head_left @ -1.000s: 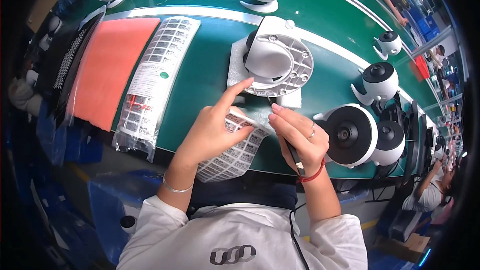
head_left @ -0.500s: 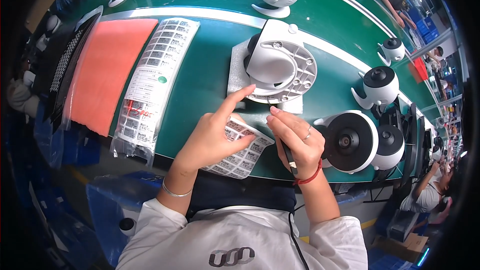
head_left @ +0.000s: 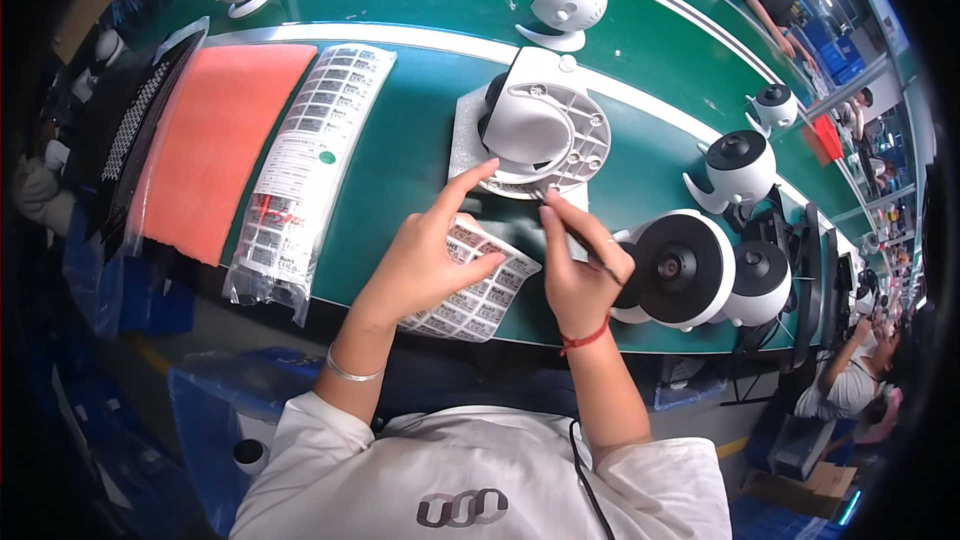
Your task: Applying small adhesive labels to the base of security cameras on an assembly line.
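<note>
Your right hand (head_left: 588, 285): fingers pinched on a slim dark pen-like tool (head_left: 598, 258), whose tip is at the near rim of an upturned white security camera (head_left: 530, 130). Changed in the last half second: your right hand has rolled over, so the tool's rear end, earlier angled down toward your wrist, now slants out to the right across your fingers; its tip remains by the same stretch of rim, which suggests the work in hand is at the same spot, only from a new angle. Your left hand (head_left: 415, 255): thumb and palm closed on a sheet of printed labels (head_left: 480, 300), index finger stretched to the camera's near-left rim; whether it presses there is too fine to tell. Position of the camera: just beyond both hands' fingertips, ribbed base facing up and tilted toward you, bedded on a white foam block (head_left: 465, 135) on the green bench (head_left: 405, 170). Right of your right hand: one large black-faced camera (head_left: 675, 268), a smaller camera (head_left: 760, 275) close beside it. Left, well apart from your fingers: one clear bag of label sheets (head_left: 300, 170), then one coral-coloured sheet (head_left: 225, 140).
</note>
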A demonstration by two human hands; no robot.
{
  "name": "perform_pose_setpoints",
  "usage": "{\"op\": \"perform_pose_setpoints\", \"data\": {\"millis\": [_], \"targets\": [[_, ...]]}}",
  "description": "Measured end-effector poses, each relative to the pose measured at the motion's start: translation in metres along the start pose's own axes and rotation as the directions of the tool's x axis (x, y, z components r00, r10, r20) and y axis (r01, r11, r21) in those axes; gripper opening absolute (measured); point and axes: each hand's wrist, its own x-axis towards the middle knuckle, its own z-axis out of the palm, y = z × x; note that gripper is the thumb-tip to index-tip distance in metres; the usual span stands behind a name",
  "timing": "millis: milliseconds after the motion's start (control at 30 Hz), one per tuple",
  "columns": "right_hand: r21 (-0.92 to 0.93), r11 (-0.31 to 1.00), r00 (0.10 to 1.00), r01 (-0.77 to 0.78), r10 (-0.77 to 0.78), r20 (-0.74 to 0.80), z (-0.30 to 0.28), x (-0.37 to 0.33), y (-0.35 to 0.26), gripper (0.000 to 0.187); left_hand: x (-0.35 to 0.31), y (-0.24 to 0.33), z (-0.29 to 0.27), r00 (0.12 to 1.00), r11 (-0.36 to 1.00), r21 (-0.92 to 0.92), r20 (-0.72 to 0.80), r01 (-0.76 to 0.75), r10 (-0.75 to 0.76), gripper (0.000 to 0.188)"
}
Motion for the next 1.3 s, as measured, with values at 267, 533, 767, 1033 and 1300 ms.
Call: {"op": "perform_pose_setpoints", "data": {"millis": [267,533,767,1033,1300], "targets": [[-0.177,0.957,0.973,0.23,-0.23,0.021,0.009,-0.001,-0.008,0.019,-0.004,-0.008,-0.004,1.0,0.999,-0.043,0.0,-0.026,0.026,0.081],[0.011,0.999,0.997,-0.041,0.04,0.069,-0.011,0.011,-0.037,0.017,-0.004,-0.025,0.0,0.995,0.997,-0.022,-0.071,-0.074,0.072,0.093],[-0.374,0.835,0.84,0.404,-0.176,0.514,-0.053,0.132,-0.076,0.026,-0.001,-0.028,-0.001,1.0,0.965,0.264,-0.009,0.008,-0.006,0.098],[-0.352,0.733,0.338,0.582,0.175,0.925,0.003,0.221,-0.044,0.035,-0.008,-0.026,-0.002,0.996,0.964,0.255,0.028,0.074,-0.084,0.093],[-0.65,0.141,0.653,0.747,0.028,0.757,0.137,0.267,0.068,0.013,-0.009,-0.024,-0.001,0.994,0.979,0.186,0.062,0.082,-0.095,0.099]]}}
